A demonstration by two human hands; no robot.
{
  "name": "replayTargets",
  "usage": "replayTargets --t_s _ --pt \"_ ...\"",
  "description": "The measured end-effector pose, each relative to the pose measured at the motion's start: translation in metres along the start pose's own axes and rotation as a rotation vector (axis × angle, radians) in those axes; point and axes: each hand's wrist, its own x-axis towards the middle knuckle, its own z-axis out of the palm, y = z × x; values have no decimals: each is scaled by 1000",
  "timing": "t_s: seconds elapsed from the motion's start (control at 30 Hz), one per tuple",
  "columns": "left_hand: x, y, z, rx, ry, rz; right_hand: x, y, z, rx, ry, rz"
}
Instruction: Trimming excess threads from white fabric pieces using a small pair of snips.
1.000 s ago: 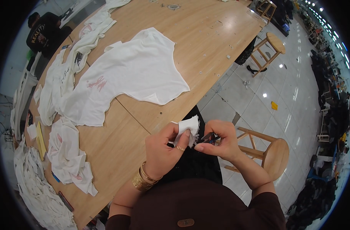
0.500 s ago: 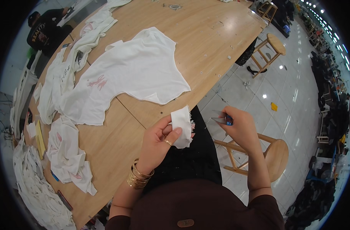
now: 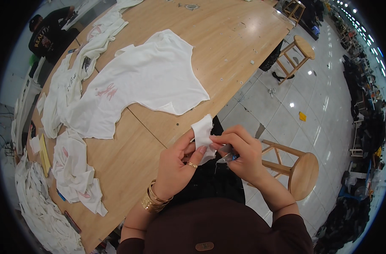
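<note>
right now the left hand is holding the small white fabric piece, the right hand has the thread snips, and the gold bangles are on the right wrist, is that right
Not quite: the gold bangles are on the left wrist, as the head view shows. The left hand does hold the small white fabric piece, and the right hand has the thread snips.

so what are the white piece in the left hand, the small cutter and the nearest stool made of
The white piece looks like matt fabric, from its soft bend; fibre unclear. The small cutter seems smooth metal where its grey shine shows; the rest is mostly hidden. The nearest stool looks wooden, from its tan tone, perhaps lightly varnished.
</note>
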Motion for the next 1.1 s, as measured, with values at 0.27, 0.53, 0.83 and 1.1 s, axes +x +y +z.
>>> replayTargets --t_s 0.27,0.53,0.83,1.1 --pt "0 -3 0 44 -5 -5 5 -2 -12 94 -85 197" --pt "0 -1 -2 26 -10 0 5 4 -23 288 -168 378" --pt "0 -1 4 144 7 43 1 -7 -6 78 37 156" --pt "0 -4 2 166 40 55 5 0 -19 321 -189 324"
